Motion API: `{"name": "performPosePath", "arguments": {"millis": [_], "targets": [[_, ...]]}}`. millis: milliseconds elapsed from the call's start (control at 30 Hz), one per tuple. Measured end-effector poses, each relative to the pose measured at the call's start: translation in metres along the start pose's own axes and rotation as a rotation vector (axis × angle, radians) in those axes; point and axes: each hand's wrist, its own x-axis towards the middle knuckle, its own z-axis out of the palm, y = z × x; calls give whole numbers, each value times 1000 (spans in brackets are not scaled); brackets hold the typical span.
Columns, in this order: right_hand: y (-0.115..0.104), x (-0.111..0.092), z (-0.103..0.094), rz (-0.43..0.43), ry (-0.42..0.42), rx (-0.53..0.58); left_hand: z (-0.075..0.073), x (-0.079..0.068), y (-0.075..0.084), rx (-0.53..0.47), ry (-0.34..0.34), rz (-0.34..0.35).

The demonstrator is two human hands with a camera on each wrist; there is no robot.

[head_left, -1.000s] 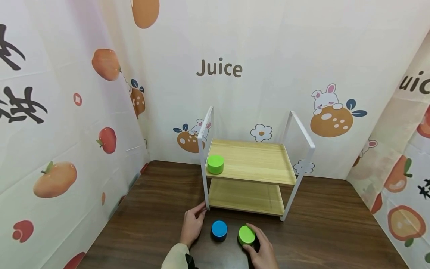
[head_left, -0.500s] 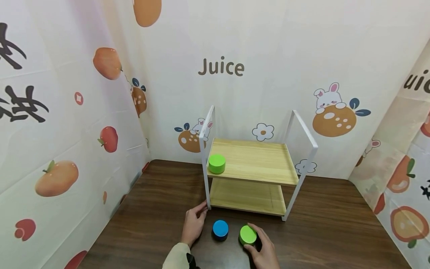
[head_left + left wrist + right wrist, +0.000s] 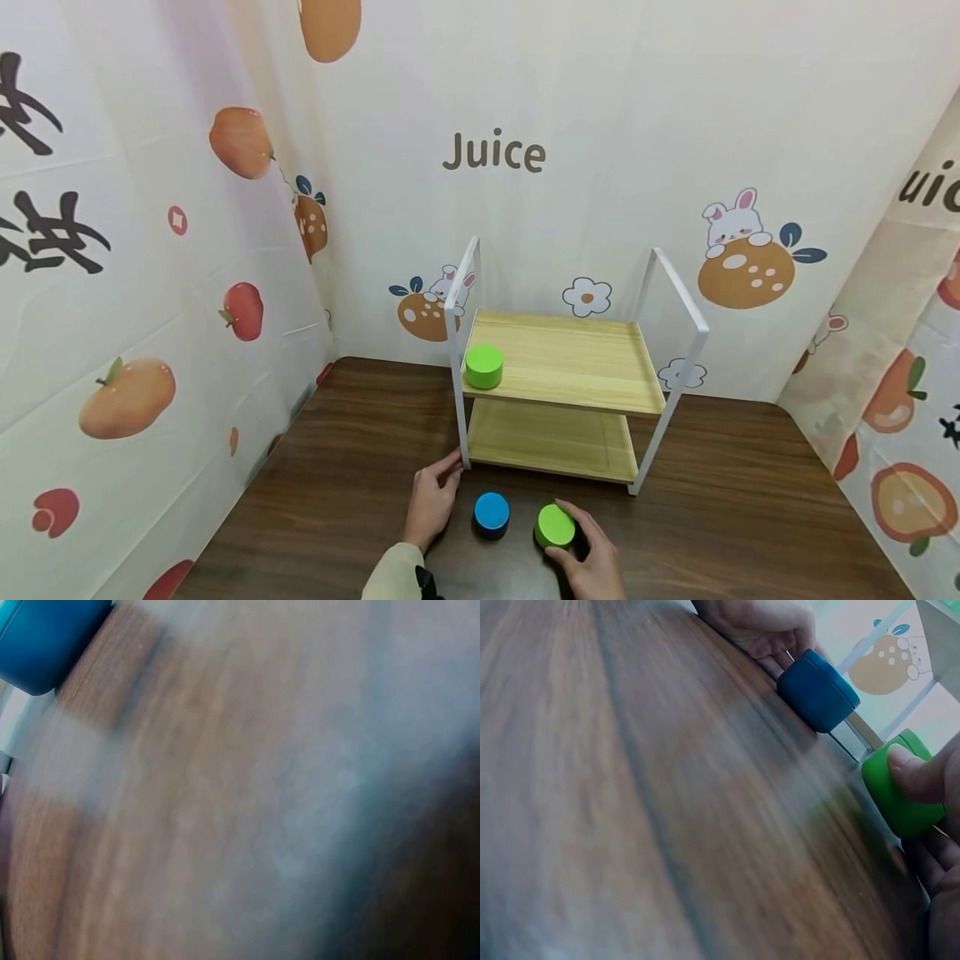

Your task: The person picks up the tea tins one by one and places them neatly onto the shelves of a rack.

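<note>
My right hand grips a small round green container on the table, thumb and fingers on opposite sides. Its thumb presses the green side in the right wrist view. A similar round blue container stands between my hands, touched by neither. My left hand rests on the table, its index finger reaching to the foot of the left front leg of a two-tier shelf; whether the fingertips pass behind the leg is hidden. Part of the blue container shows in the left wrist view, where the left hand cannot be made out.
Another green container sits at the left front corner of the upper shelf board. White metal side frames rise above the boards on both sides. The dark wooden table is bounded by printed curtains at the back and sides.
The head view shifts very slightly. Both hands, the containers and the shelf keep their places, with my right hand still holding the green container.
</note>
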Motion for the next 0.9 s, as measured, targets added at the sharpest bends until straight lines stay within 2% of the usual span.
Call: {"name": "performPosePath", "arguments": {"millis": [367, 567, 900], "targets": [[-1, 4, 1, 48, -5, 20, 0, 0, 0, -1, 16, -14], [-2, 7, 2, 57, 4, 11, 1, 1, -1, 5, 12, 9], [-3, 11, 4, -9, 52, -65, 1, 2, -2, 2, 12, 14]]}}
